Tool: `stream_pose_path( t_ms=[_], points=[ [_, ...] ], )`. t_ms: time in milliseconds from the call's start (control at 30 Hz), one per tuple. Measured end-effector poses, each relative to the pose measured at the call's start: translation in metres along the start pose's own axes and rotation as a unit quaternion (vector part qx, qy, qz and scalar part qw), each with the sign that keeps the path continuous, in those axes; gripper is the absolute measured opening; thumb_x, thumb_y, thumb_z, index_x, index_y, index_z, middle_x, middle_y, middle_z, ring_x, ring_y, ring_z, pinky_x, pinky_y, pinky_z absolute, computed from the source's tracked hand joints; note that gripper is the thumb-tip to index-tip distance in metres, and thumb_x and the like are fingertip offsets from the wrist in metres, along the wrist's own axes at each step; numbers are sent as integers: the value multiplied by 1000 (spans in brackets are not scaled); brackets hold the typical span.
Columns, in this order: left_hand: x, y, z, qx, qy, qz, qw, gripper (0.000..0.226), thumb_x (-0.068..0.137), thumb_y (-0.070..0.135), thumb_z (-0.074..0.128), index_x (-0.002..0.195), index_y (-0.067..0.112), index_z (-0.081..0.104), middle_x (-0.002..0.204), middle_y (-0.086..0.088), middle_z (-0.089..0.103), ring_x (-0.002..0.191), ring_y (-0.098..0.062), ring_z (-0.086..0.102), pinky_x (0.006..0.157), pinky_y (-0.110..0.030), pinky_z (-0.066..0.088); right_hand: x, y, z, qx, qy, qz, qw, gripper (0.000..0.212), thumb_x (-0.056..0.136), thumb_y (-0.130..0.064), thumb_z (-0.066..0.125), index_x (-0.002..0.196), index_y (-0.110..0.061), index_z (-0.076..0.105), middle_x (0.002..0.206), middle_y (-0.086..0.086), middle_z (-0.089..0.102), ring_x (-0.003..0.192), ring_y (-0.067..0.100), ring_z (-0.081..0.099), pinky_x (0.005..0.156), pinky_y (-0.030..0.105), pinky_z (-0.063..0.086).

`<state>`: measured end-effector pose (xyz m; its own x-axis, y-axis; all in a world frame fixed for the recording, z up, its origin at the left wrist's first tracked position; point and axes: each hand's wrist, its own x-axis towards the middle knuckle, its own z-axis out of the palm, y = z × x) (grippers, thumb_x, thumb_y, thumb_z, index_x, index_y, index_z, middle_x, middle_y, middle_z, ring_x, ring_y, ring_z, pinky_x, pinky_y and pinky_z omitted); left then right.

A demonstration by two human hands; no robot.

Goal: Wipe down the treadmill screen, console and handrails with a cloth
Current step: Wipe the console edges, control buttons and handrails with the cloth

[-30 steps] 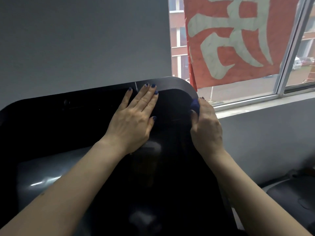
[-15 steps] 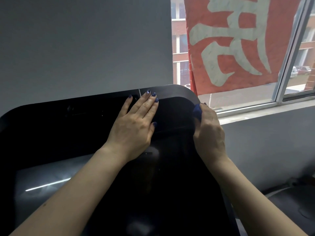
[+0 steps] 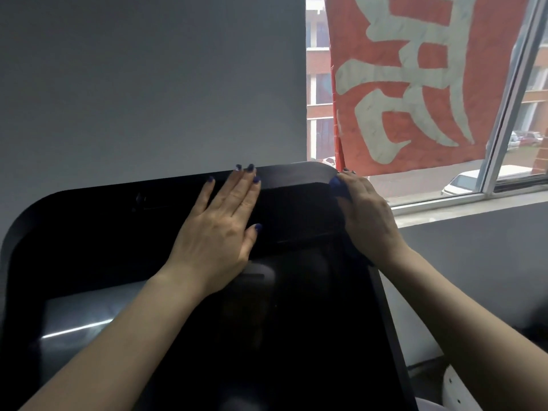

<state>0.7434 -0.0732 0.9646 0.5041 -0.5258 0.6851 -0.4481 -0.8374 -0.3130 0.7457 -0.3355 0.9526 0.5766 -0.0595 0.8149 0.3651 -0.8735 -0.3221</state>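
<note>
**Right edge of the screen being wiped**

Head view: The treadmill screen [image 3: 296, 307] fills the near and middle ground as a large dark glossy panel with rounded far corners. The left hand [image 3: 221, 229] is laid flat on the far part of the panel, fingers straight and together, nothing held; it appears to be used to steady the panel. The right hand [image 3: 366, 216] is curled over the far right edge of the panel, and a blue cloth [image 3: 336, 183] is gripped under it, only a small fold being seen past the fingertips at the corner. The cloth is pressed against the rim just beside the far right corner. A red banner [image 3: 415, 84] hangs in the window [image 3: 504, 161] beyond, and a grey wall [image 3: 148, 84] lies behind the panel on the left.

The step in hand is judged to be the wiping of the screen's right rim and corner. The console and handrails are not clearly seen and are taken as not yet wiped. For the next move, the cloth is best drawn along the edge with steady pressure, while the panel is braced by the flat left hand.
</note>
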Motion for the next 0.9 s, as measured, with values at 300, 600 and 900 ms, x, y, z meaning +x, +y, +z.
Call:
stream_pose_path(
  t_ms=[300, 600, 900],
  points=[
    [-14, -19, 0, -14, -24, -61, 998, 72, 94, 47, 27, 154, 7, 28, 161, -8, 26, 150, -19, 20, 121, -44, 15, 13, -7, 0, 8, -51, -72, 996, 37, 98, -9, 54, 135, -4, 55, 142, 12, 53, 130, 30, 51, 106, 37, 40],
    [-15, -17, 3, -26, -15, -70, 997, 70, 94, 46, 30, 153, 9, 31, 160, -8, 29, 150, -19, 23, 121, -40, 10, 28, -24, 12, 5, -71, -113, 991, 33, 98, -9, 54, 130, -7, 61, 139, 9, 57, 129, 24, 53, 106, 24, 36],
    [-15, -17, 0, -26, -21, -65, 997, 71, 92, 45, 32, 152, 7, 34, 159, -9, 33, 148, -21, 27, 120, -41, 12, 42, -49, 20, -6, -71, -107, 992, 26, 97, -9, 54, 120, -4, 64, 130, 13, 62, 121, 30, 57, 100, 33, 43]
  ],
)
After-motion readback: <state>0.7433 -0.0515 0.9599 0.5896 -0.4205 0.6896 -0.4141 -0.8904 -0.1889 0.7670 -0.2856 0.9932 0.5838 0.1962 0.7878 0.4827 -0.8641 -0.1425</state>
